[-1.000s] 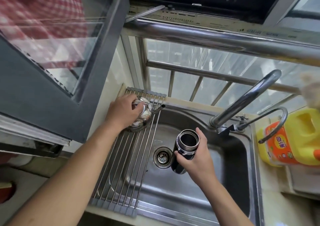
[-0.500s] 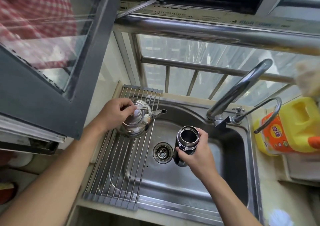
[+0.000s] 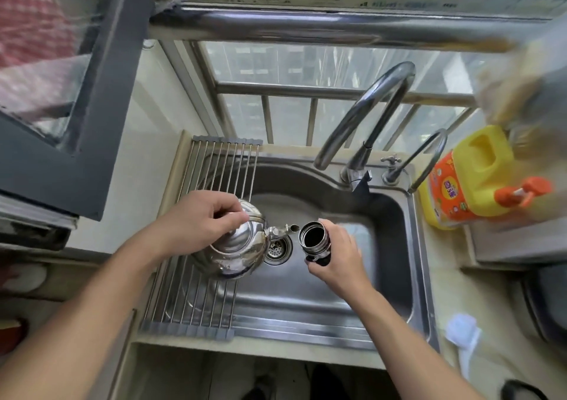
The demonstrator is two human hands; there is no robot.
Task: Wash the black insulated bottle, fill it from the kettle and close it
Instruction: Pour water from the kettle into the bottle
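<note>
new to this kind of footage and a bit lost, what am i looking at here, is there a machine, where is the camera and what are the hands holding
There is no machine here, only a person's two bare hands. Every picture comes from one wide-angle camera worn on the head, looking down into a steel sink. The left hand grips a shiny kettle by its handle, above a drying rack laid across the sink's left side. The right hand holds the black bottle, lid off, its open mouth beside the kettle's spout. A tap stands behind the sink and a yellow jug to its right.
</note>
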